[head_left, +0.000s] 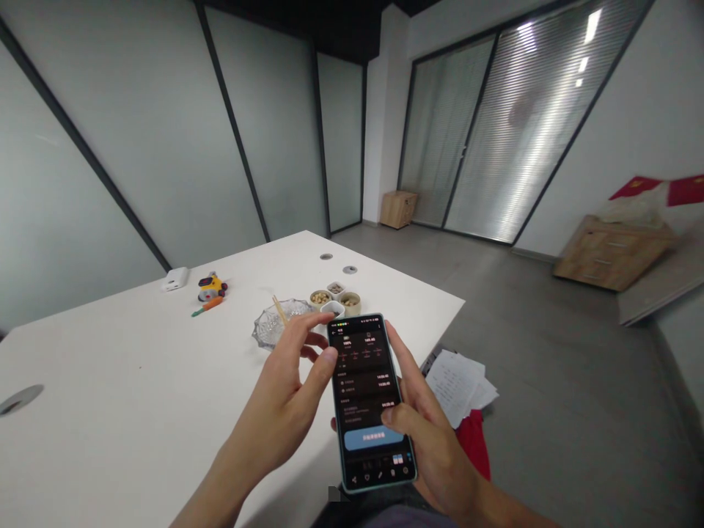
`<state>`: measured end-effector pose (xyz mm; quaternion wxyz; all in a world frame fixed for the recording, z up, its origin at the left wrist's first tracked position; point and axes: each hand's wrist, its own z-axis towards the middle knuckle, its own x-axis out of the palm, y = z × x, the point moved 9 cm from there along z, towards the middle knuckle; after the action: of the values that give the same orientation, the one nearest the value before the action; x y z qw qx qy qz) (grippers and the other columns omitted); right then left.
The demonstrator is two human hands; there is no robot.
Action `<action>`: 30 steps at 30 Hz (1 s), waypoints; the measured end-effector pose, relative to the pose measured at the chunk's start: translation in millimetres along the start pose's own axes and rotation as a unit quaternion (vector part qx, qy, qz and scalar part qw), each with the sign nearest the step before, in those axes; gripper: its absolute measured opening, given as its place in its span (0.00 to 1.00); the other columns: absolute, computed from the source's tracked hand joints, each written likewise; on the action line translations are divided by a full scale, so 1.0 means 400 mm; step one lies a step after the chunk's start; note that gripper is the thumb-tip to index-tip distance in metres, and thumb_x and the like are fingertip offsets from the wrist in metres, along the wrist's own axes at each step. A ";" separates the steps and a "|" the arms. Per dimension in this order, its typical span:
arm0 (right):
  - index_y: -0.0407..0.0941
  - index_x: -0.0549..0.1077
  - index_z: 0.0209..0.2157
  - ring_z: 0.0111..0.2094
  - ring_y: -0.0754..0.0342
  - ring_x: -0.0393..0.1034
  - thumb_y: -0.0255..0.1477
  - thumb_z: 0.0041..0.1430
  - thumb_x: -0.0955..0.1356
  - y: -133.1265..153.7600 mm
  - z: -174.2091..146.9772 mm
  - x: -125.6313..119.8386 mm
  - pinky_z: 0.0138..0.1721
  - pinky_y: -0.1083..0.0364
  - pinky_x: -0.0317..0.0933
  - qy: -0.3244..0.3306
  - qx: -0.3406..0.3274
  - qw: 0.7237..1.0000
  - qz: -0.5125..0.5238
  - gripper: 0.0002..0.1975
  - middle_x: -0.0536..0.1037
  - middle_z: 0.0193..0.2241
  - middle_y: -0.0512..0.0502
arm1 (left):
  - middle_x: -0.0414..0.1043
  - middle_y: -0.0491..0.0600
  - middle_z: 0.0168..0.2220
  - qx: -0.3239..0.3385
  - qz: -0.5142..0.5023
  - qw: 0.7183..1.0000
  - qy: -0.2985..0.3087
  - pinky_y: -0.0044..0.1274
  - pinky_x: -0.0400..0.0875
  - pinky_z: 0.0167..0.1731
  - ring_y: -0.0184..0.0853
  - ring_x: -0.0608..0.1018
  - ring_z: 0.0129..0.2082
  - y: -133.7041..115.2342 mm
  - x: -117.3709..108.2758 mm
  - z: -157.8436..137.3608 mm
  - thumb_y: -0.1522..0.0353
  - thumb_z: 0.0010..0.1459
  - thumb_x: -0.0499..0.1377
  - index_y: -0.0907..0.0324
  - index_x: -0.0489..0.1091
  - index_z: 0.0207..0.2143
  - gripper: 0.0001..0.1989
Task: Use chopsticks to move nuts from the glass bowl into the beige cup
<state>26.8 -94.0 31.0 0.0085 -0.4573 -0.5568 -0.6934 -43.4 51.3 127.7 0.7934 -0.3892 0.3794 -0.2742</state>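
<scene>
A smartphone (pixel 369 411) with a lit dark screen and a blue button low on it is held upright in front of me, above the table's near edge. My right hand (pixel 434 433) wraps round its right side, thumb over the screen. At the upper left edge of the phone is my left hand (pixel 297 389), its thumb and forefinger apart; whether they touch the phone I cannot tell. Behind the left hand stands a clear glass bowl (pixel 265 326) with wooden sticks in it. Small bowls of nuts or similar bits, including a tan bowl (pixel 350 311), sit just beyond the phone.
Farther left on the white table (pixel 137 411) are a yellow toy (pixel 213 284), an orange-handled screwdriver-like tool (pixel 207 306) and a white box (pixel 176 279). Papers (pixel 456 381) lie below the right edge, above red cloth (pixel 476 444). A wooden cabinet (pixel 610 253) stands at right.
</scene>
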 end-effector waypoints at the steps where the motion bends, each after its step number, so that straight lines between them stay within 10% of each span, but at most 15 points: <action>1: 0.64 0.42 0.84 0.43 0.44 0.86 0.27 0.59 0.76 0.000 0.000 -0.001 0.46 0.43 0.79 0.000 0.001 1.000 -0.002 0.61 0.81 0.65 0.40 | 0.78 0.54 0.60 0.001 0.001 1.000 0.001 0.38 0.80 0.53 0.44 0.82 0.50 0.000 0.000 0.001 0.54 0.77 0.59 0.48 0.74 0.63 0.18; 16: 0.64 0.44 0.84 0.42 0.43 0.86 0.48 0.65 0.77 -0.010 0.010 0.008 0.50 0.34 0.80 -0.022 0.016 0.996 0.086 0.57 0.82 0.65 0.40 | 0.83 0.55 0.53 -0.008 0.066 0.998 -0.009 0.38 0.80 0.51 0.45 0.84 0.49 0.021 -0.020 0.009 0.59 0.77 0.56 0.51 0.74 0.60 0.16; 30: 0.62 0.46 0.84 0.46 0.41 0.85 0.49 0.66 0.76 0.002 0.007 0.015 0.55 0.33 0.77 -0.022 0.020 0.997 0.066 0.55 0.79 0.67 0.39 | 0.85 0.49 0.39 -0.039 0.102 0.994 0.028 0.32 0.77 0.37 0.42 0.85 0.36 0.025 -0.005 0.017 0.59 0.75 0.56 0.51 0.71 0.62 0.18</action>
<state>25.3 -89.2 35.4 0.0513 -0.5076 -0.5395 -0.6698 -37.5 60.9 123.0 0.7902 -0.3717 0.4496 -0.1877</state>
